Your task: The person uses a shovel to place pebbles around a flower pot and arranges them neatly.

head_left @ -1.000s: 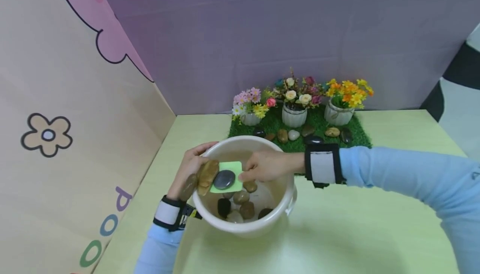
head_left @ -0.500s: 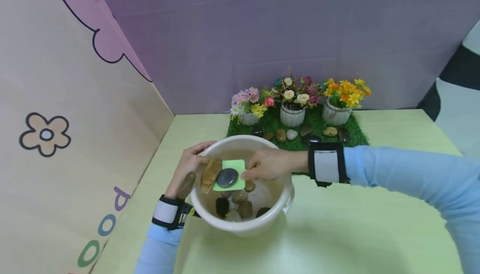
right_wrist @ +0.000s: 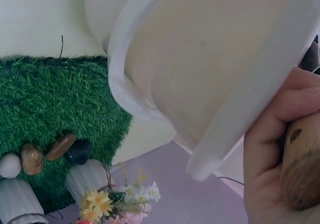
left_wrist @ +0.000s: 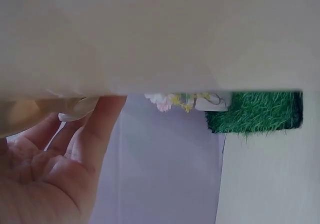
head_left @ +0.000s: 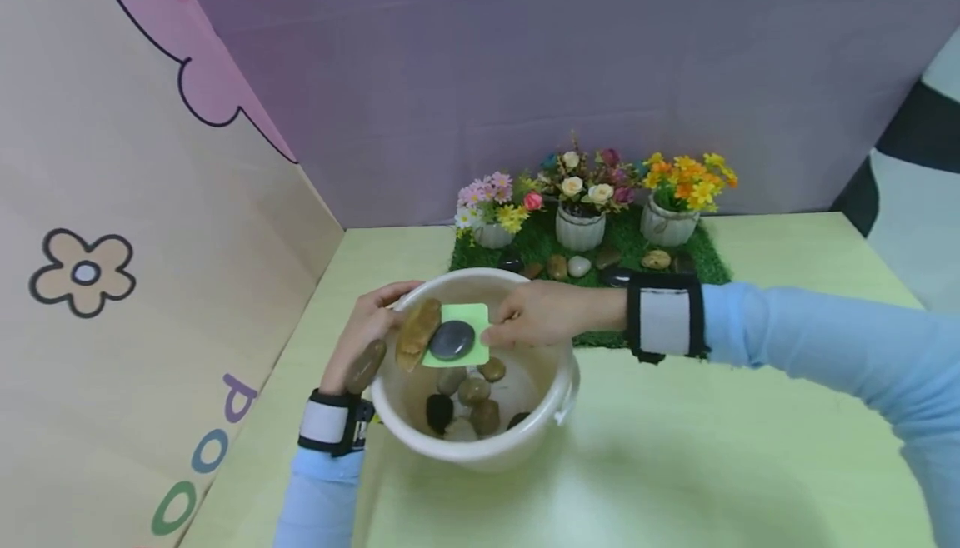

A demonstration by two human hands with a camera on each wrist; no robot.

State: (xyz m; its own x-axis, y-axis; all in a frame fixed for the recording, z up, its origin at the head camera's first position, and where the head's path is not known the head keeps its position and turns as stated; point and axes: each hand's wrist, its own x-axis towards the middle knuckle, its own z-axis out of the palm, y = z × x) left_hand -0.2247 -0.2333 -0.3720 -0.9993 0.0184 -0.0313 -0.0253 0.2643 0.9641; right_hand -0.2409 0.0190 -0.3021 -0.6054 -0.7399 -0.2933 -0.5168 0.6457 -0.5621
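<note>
One round cream plastic bucket stands on the pale green surface, and both hands work over its mouth. The left hand sits at the bucket's left rim with its fingers curled round two long brown stones: a golden-brown oval stone lying over the opening, its long axis running from lower left up to upper right, and a darker brown oval stone outside the rim against the palm, tilted the same way. Just beside the golden stone, one light green square sponge is held over the bucket, roughly level, with one flat dark grey round stone resting on top of it. The right hand reaches in from the right, its fingers closed together and pinching the sponge's right edge. Down in the bucket lie about seven loose pebbles, brown, tan, black and pale, gathered on the bottom; whether more are hidden under the sponge cannot be told. Behind the bucket one rectangular mat of green artificial grass carries three small white ribbed pots of artificial flowers, standing in a row, and a line of about seven small stones in front of them. The right wrist view shows the bucket's white rim close to the fingers
</note>
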